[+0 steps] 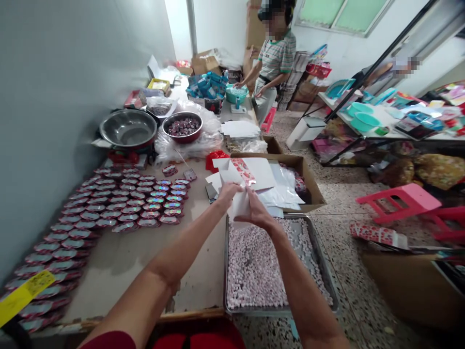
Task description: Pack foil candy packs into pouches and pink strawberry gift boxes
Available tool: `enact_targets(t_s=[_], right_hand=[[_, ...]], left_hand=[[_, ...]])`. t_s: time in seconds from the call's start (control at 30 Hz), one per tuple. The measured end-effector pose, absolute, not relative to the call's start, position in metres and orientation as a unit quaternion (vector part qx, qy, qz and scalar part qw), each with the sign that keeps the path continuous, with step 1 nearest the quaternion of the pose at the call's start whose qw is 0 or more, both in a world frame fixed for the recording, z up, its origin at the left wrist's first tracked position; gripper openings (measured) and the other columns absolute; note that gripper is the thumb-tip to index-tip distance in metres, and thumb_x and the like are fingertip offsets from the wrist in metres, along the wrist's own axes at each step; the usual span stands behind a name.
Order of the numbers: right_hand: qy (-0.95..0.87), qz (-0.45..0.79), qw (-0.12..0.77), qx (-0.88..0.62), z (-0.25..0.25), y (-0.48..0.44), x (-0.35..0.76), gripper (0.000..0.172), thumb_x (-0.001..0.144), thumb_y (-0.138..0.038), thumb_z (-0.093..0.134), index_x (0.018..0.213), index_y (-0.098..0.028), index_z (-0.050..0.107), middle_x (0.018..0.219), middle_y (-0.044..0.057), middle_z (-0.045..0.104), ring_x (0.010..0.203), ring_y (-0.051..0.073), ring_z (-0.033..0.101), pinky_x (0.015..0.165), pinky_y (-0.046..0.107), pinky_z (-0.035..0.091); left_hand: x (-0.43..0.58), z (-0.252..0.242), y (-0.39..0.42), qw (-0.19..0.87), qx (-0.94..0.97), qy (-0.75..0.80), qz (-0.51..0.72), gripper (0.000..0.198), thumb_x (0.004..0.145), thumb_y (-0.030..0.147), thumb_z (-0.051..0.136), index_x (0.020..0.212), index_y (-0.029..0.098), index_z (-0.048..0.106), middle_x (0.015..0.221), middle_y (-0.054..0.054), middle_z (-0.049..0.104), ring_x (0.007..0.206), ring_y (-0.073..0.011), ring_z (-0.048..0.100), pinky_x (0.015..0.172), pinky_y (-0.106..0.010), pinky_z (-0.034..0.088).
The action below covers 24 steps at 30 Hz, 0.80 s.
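Note:
Both my hands are closed on a white cardboard box blank with a red patterned strip (240,204), held above the far end of a metal tray. My left hand (229,194) pinches its left edge, while my right hand (258,209) grips it from the right, the fingers partly hidden. Below lies the metal tray (334,301), covered with many small pale pink pieces (254,271). Just beyond my hands, more white sheets (263,172) and clear plastic bags (285,186) rest over an open carton (315,196).
Rows of small shiny packets (127,201) cover the table's left side. Behind them stand a steel basin (128,128) and a bowl of dark wrapped pieces (182,127). A co-worker (278,58) stands at the far end. Pink stools (403,201) are on the floor at right.

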State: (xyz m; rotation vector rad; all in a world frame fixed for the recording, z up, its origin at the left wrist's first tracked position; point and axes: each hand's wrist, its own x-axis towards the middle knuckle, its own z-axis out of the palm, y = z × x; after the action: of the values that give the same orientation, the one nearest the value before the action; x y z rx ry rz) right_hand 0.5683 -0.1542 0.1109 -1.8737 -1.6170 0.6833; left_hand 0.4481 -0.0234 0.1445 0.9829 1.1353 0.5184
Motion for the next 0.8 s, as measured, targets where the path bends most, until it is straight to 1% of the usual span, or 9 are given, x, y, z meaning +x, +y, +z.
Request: enact_targets(t_s=[0.07, 0.13, 0.23, 0.3, 0.4, 0.47, 0.57, 0.67, 0.8], right_hand=[[-0.619, 0.229, 0.334, -0.673, 0.123, -0.161, 0.574, 0.136, 0.065, -0.049, 0.093, 0.172, -0.024, 0.013, 0.168, 0.021, 0.034, 0.155, 0.043, 0.034, 0.122, 0.062, 0.036], [-0.618, 0.191, 0.375, -0.664, 0.135, -0.171, 0.578, 0.121, 0.074, -0.049, 0.086, 0.172, -0.027, 0.017, 0.169, 0.018, 0.031, 0.154, 0.043, 0.035, 0.121, 0.063, 0.038], [-0.623, 0.158, 0.44, -0.627, 0.159, -0.185, 0.581, 0.095, 0.087, -0.06, 0.069, 0.169, -0.031, 0.03, 0.165, 0.015, 0.033, 0.15, 0.044, 0.039, 0.118, 0.066, 0.041], [-0.639, 0.17, 0.482, -0.575, 0.179, -0.187, 0.579, 0.084, 0.093, -0.066, 0.057, 0.167, -0.034, 0.035, 0.163, 0.012, 0.038, 0.149, 0.042, 0.04, 0.119, 0.066, 0.039], [-0.659, 0.229, 0.506, -0.507, 0.214, -0.177, 0.57, 0.074, 0.097, -0.065, 0.051, 0.165, -0.037, 0.04, 0.161, 0.008, 0.046, 0.146, 0.038, 0.043, 0.121, 0.063, 0.038], [-0.68, 0.27, 0.491, -0.473, 0.234, -0.164, 0.558, 0.072, 0.097, -0.064, 0.053, 0.163, -0.037, 0.044, 0.158, 0.008, 0.05, 0.142, 0.037, 0.046, 0.12, 0.062, 0.038], [-0.716, 0.336, 0.449, -0.415, 0.253, -0.143, 0.53, 0.07, 0.095, -0.061, 0.057, 0.16, -0.038, 0.048, 0.157, 0.007, 0.053, 0.141, 0.037, 0.048, 0.12, 0.062, 0.035], [-0.733, 0.416, 0.4, -0.359, 0.258, -0.127, 0.491, 0.069, 0.093, -0.054, 0.06, 0.159, -0.036, 0.051, 0.153, 0.007, 0.057, 0.134, 0.035, 0.053, 0.115, 0.057, 0.04], [-0.65, 0.592, 0.365, -0.306, 0.248, -0.113, 0.431, 0.058, 0.086, -0.042, 0.065, 0.141, -0.024, 0.069, 0.105, 0.006, 0.072, 0.093, 0.024, 0.063, 0.087, 0.039, 0.052]], left_hand=[[0.458, 0.16, -0.034, 0.715, 0.421, 0.493, 0.261, 0.031, 0.06, 0.024, 0.086, 0.084, 0.016, 0.07, 0.076, -0.003, 0.071, 0.066, -0.0172, 0.066, 0.069, -0.031, 0.057], [0.46, 0.175, -0.039, 0.72, 0.423, 0.471, 0.284, 0.034, 0.065, 0.033, 0.088, 0.089, 0.016, 0.071, 0.08, -0.004, 0.073, 0.068, -0.0169, 0.067, 0.07, -0.03, 0.058], [0.433, 0.203, -0.038, 0.666, 0.563, 0.384, 0.305, 0.039, 0.089, 0.057, 0.072, 0.092, 0.018, 0.075, 0.089, -0.008, 0.077, 0.083, -0.0209, 0.073, 0.076, -0.032, 0.061], [0.396, 0.228, -0.039, 0.56, 0.726, 0.285, 0.279, 0.048, 0.099, 0.064, 0.058, 0.1, 0.02, 0.078, 0.108, -0.011, 0.08, 0.105, -0.0253, 0.075, 0.092, -0.038, 0.062], [0.329, 0.276, -0.055, 0.331, 0.903, 0.168, 0.214, 0.05, 0.092, 0.058, 0.073, 0.128, 0.023, 0.073, 0.145, -0.012, 0.068, 0.136, -0.0304, 0.063, 0.116, -0.048, 0.053], [0.286, 0.308, -0.074, 0.174, 0.946, 0.174, 0.212, 0.058, 0.092, 0.044, 0.078, 0.144, 0.023, 0.063, 0.157, -0.013, 0.058, 0.144, -0.0298, 0.057, 0.121, -0.05, 0.049], [0.228, 0.34, -0.098, -0.021, 0.931, 0.285, 0.226, 0.049, 0.097, 0.025, 0.071, 0.144, 0.019, 0.061, 0.147, -0.013, 0.066, 0.135, -0.0278, 0.062, 0.113, -0.049, 0.055], [0.168, 0.351, -0.107, -0.148, 0.907, 0.352, 0.178, 0.035, 0.097, 0.022, 0.069, 0.132, 0.018, 0.07, 0.12, -0.011, 0.077, 0.113, -0.029, 0.067, 0.098, -0.048, 0.058], [0.083, 0.353, -0.117, -0.253, 0.887, 0.356, 0.15, 0.02, 0.099, 0.026, 0.066, 0.116, 0.023, 0.077, 0.088, -0.007, 0.072, 0.091, -0.0256, 0.062, 0.082, -0.04, 0.051]])
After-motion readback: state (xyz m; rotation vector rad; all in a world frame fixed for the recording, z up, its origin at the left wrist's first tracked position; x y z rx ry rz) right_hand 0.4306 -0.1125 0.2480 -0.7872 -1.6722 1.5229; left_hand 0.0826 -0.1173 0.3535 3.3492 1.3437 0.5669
